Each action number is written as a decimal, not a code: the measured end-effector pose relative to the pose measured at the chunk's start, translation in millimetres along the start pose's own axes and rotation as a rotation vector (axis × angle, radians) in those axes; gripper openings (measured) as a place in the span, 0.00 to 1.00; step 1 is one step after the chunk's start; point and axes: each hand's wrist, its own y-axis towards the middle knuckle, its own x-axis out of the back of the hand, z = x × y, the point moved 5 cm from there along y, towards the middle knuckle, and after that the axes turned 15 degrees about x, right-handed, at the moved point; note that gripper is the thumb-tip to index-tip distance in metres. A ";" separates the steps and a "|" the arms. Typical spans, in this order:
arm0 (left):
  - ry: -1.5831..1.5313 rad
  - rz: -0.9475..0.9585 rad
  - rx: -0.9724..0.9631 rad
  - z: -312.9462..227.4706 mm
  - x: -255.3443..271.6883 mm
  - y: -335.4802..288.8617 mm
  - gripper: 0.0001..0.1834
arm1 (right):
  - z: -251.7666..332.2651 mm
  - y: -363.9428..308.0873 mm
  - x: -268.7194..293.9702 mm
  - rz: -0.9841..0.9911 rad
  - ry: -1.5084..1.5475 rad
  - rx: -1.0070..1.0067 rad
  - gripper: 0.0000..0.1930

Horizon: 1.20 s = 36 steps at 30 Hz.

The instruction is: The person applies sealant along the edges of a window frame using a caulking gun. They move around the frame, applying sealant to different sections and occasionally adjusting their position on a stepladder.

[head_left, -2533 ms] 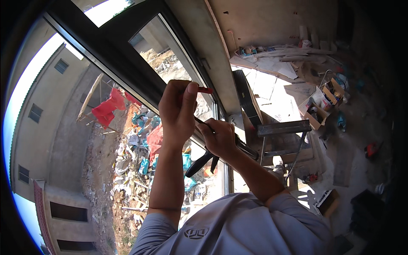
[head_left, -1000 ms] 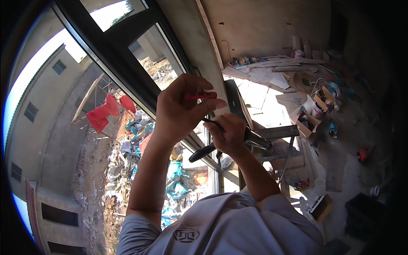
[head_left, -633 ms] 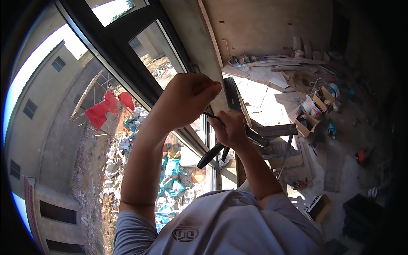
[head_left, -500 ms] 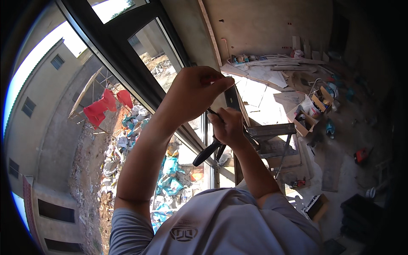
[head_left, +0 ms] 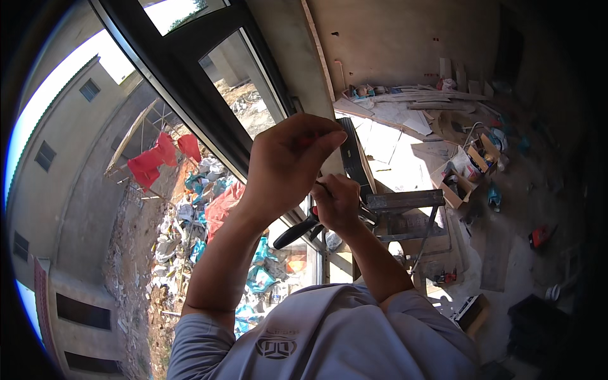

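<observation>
My left hand (head_left: 292, 166) is raised by the dark window frame (head_left: 180, 85), fingers closed in a pinch. A bit of red shows inside its curled fingers, too covered to name. Just below and to the right, my right hand (head_left: 340, 201) is closed round a black-handled tool (head_left: 296, 233). The handle sticks out to the lower left with a small red part near the fist; the tool's working end is hidden. Something thin and dark lies at the right thumb, close under the left hand. Behind both hands stands a black ribbed upright piece (head_left: 354, 155).
A work bench or step stand (head_left: 405, 199) is right of my hands. Opened cardboard boxes (head_left: 457, 183), boards (head_left: 430, 95) and a red tool (head_left: 539, 234) lie across the floor. Through the window, rubbish bags (head_left: 259, 275) and red cloths (head_left: 152, 161) show outside.
Both hands have shifted slightly down in the picture, and the tool handle has moved left and tilted flatter. Both hands stay closed. The view has turned a little.
</observation>
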 end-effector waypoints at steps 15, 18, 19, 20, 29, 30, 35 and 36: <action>-0.352 0.128 -0.009 42.4 21.0 4.2 0.18 | -10.8 7.0 -2.3 0.156 -0.097 0.061 0.20; -0.565 0.322 0.194 42.8 23.5 12.6 0.25 | -15.8 7.1 -2.8 0.209 -0.081 0.056 0.20; -0.547 0.376 0.220 40.5 22.1 14.3 0.27 | -17.4 5.7 -2.1 0.219 -0.062 0.052 0.20; -0.528 0.431 0.245 38.0 19.8 15.5 0.28 | -19.2 4.5 -1.2 0.229 -0.043 0.048 0.20; -0.738 0.634 0.460 48.0 4.8 11.2 0.25 | -15.2 -12.5 -6.2 0.253 0.148 -0.083 0.18; -0.796 0.652 0.469 52.7 3.6 11.6 0.25 | -14.5 -15.2 -7.2 0.253 0.145 -0.104 0.18; -0.804 0.555 0.488 61.7 1.4 10.1 0.24 | -24.2 -24.9 -8.7 0.313 0.144 -0.151 0.17; -0.775 0.526 0.488 62.3 1.0 10.7 0.25 | -23.9 -24.8 -8.5 0.318 0.187 -0.193 0.17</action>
